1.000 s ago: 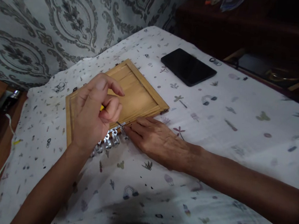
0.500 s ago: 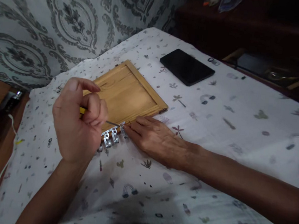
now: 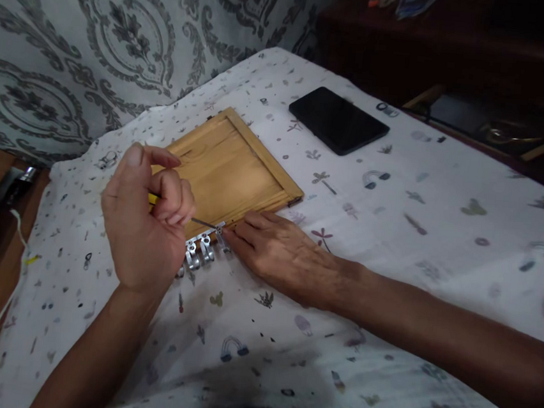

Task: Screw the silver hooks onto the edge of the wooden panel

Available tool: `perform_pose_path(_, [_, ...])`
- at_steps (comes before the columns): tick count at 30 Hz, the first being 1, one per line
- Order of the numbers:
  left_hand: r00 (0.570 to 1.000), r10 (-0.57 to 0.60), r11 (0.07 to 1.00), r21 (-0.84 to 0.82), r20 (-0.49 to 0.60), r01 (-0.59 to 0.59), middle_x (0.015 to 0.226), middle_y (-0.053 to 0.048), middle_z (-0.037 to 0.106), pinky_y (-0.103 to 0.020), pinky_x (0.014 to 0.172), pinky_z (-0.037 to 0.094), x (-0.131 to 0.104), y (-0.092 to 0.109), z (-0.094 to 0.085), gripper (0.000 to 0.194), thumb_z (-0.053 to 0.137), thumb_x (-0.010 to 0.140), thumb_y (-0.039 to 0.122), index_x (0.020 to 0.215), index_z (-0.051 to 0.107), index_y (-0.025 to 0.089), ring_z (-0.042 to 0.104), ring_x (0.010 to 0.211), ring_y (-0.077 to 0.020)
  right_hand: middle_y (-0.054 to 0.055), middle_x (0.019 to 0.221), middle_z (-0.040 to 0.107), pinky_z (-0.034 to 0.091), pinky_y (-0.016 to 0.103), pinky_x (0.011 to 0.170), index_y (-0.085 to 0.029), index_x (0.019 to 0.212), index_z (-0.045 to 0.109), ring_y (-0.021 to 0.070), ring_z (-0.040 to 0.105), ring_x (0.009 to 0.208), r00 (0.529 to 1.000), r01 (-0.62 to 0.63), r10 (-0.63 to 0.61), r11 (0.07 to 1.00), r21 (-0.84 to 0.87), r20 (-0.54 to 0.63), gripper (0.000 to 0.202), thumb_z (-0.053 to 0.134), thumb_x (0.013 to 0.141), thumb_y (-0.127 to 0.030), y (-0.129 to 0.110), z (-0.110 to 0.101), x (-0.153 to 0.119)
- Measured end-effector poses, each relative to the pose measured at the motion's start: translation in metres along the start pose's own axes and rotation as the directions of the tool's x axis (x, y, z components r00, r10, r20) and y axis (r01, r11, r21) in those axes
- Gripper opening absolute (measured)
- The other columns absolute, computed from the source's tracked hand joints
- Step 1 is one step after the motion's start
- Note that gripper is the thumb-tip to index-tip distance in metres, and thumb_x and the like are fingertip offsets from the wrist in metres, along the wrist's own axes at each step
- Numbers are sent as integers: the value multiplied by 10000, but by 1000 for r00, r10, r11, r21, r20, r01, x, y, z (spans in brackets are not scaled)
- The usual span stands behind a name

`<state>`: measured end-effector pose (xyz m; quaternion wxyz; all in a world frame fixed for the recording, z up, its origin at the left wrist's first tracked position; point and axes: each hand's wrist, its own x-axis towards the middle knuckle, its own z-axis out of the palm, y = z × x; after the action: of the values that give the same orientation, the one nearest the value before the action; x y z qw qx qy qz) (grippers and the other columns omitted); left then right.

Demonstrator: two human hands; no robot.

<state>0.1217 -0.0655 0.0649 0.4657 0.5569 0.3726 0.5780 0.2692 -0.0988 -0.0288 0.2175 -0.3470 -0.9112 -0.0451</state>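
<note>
My left hand [image 3: 148, 218] is closed around a screwdriver [image 3: 203, 223], whose yellow handle shows between the fingers. The thin metal shaft points right, and its tip meets the silver hook rail [image 3: 205, 246] near the last hook. That rail, with several curved hooks, lies along the near edge of a framed wooden board [image 3: 241, 169]. From the right, my right hand [image 3: 279, 253] rests low with its fingers together, pressing at the rail's end and the board's edge. Its fingertips partly cover the last hook.
A black tablet or phone [image 3: 338, 120] lies beyond the board on the patterned white cloth [image 3: 392, 254]. Behind at left hangs a grey patterned curtain [image 3: 125, 29]. A white cable [image 3: 5, 306] runs down the left side. Dark furniture stands at the back right.
My left hand has turned slightly with the screwdriver, its tip still at the rail. The view has shifted a little; my right hand keeps its place.
</note>
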Motion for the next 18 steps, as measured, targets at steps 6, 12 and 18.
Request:
perform_pose_path(6, [1000, 17, 1000, -19, -4, -17, 460, 72, 185, -272, 441, 172, 0, 0, 2, 313, 522, 997, 321, 722, 619, 206, 151, 424, -96, 103, 911, 664, 396, 364, 752, -63, 1044, 648, 222, 527, 857, 1000, -2, 2, 1000, 14, 5, 179, 489, 966, -38, 1, 0, 1])
perform_pose_path(12, [999, 49, 999, -8, 16, -49, 448, 81, 216, -254, 434, 184, -3, -1, 3, 268, 629, 955, 342, 728, 611, 201, 177, 415, -80, 104, 905, 653, 384, 359, 738, -71, 1043, 648, 218, 514, 852, 1000, 0, 0, 1000, 9, 13, 197, 471, 967, -30, 1, 2, 0])
perform_pose_path(18, [997, 68, 997, -24, 42, -67, 431, 87, 228, -247, 415, 153, -3, -3, 6, 229, 586, 938, 236, 719, 629, 185, 141, 382, -64, 98, 888, 651, 392, 364, 733, -62, 1050, 653, 221, 512, 839, 1000, 2, -2, 1000, 3, -2, 197, 475, 969, -41, 1, 1, -1])
